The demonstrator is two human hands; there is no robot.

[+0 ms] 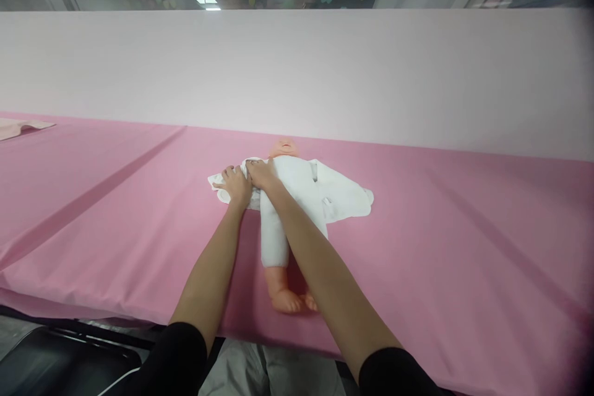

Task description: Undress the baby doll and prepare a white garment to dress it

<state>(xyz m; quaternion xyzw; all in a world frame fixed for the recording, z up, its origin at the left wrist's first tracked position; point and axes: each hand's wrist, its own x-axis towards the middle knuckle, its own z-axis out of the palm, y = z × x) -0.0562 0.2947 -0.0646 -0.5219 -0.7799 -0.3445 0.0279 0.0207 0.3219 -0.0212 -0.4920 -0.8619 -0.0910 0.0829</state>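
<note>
A baby doll [277, 284] lies on its back on the pink padded table, its feet towards me, its body and legs in white fabric [292, 179]. A white baby shirt [348, 193] is spread open around its upper body, one side flat on the right. On the left, the shirt's other side lies bunched under both hands. My left hand [236, 185] has its fingers bent on that bunched cloth, with the little finger sticking out. Close beside it, my right hand [261, 173] is closed on the cloth at the doll's shoulder. The doll's arm there is hidden.
The pink table cover [417, 272] has raised creases on both sides. A pale pink cloth [23, 127] lies at the far left. Behind the table stands a low white wall [297, 68] with glass above. A black chair [69, 356] is at the lower left.
</note>
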